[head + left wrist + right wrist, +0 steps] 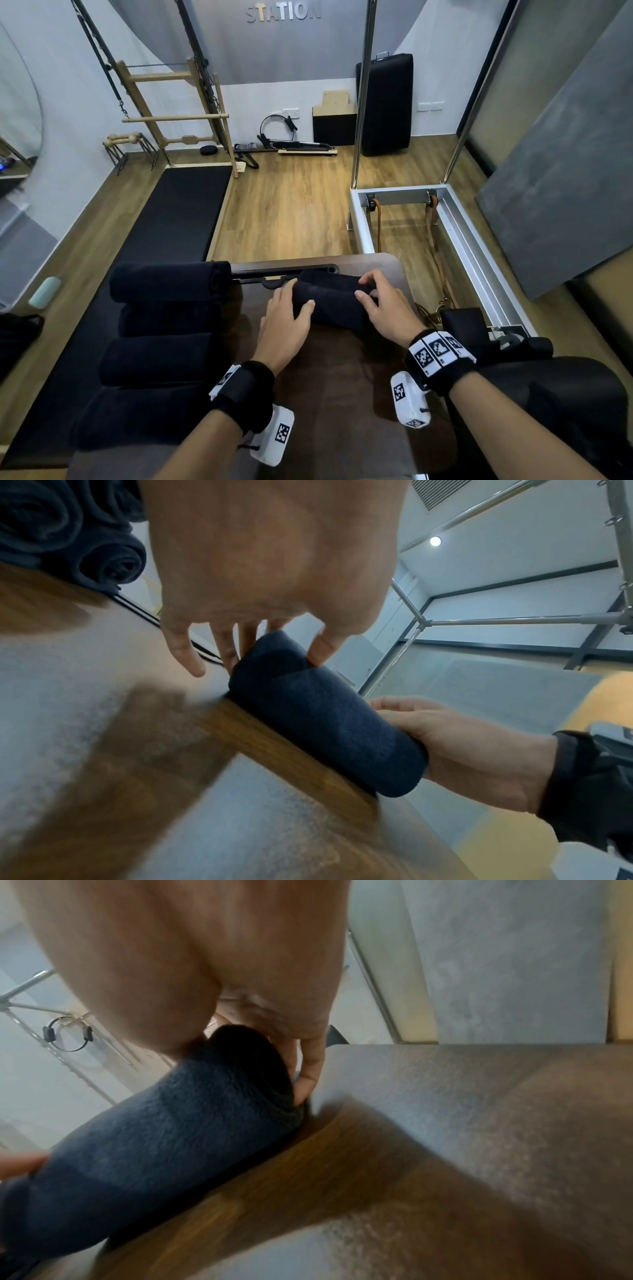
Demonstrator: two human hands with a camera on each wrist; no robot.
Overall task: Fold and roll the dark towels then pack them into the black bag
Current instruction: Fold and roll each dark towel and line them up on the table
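Observation:
A dark towel roll (330, 303) lies across the far part of the brown table (342, 377). My left hand (299, 293) grips its left end, thumb on top and fingers over the far side. My right hand (368, 287) curls round its right end. In the left wrist view the left hand (260, 647) clasps the roll (325, 715) while the right hand (445, 737) holds the other end. The right wrist view shows the right hand (274, 1047) round the roll's end (154, 1123). Several finished dark rolls (164, 342) lie stacked at the table's left. A black soft shape (565, 394) at lower right may be the bag.
A silver metal frame (462, 233) with straps stands on the floor to the right. A long black mat (178, 212) lies to the left, with wooden apparatus (171, 113) behind it. A mint bottle (44, 291) lies on the floor at far left. The table's far edge is just beyond the roll.

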